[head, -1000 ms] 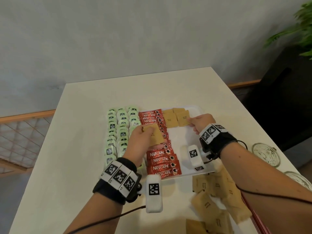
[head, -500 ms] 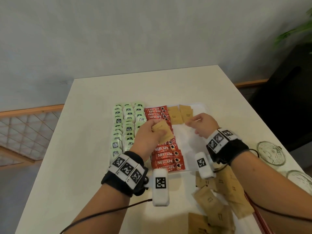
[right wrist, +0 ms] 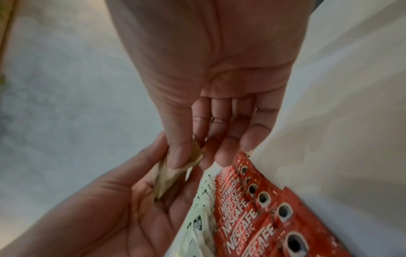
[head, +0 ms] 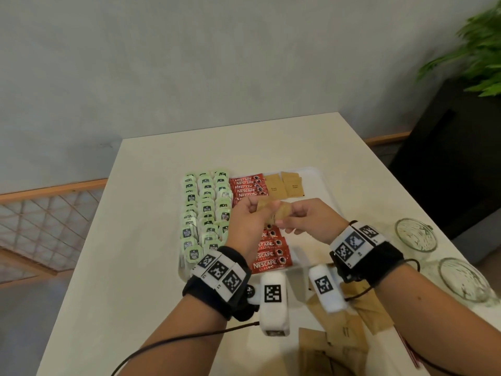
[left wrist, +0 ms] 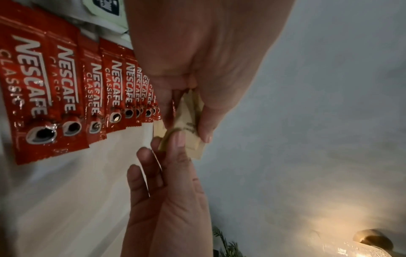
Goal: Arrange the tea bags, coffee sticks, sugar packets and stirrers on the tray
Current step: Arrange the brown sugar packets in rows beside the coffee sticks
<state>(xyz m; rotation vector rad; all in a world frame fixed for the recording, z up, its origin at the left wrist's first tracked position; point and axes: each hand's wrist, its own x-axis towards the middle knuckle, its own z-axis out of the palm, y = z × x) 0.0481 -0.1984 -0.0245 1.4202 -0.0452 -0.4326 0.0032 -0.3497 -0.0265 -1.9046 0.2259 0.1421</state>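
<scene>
Both hands over tray (head: pixel 320 183), mid handoff. Left hand (head: pixel 245 226) pinches brown sugar packets (head: pixel 273 211); right hand (head: pixel 311 221) thumb and fingertip nip one packet, likely peeling it off for sugar rows (head: pixel 284 185) at far end, right of coffee sticks (head: pixel 267 246).

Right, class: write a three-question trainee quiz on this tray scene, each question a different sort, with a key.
1. True or false: both hands hold one brown sugar packet above the tray.
2. Which column lies between the green tea bags and the placed sugar packets? A stirrers B coffee sticks C glasses
3. Fill in: the loose sugar packets lie on the ____, near the right hand, not the left hand.

Key: 1 true; 2 B; 3 table
</scene>
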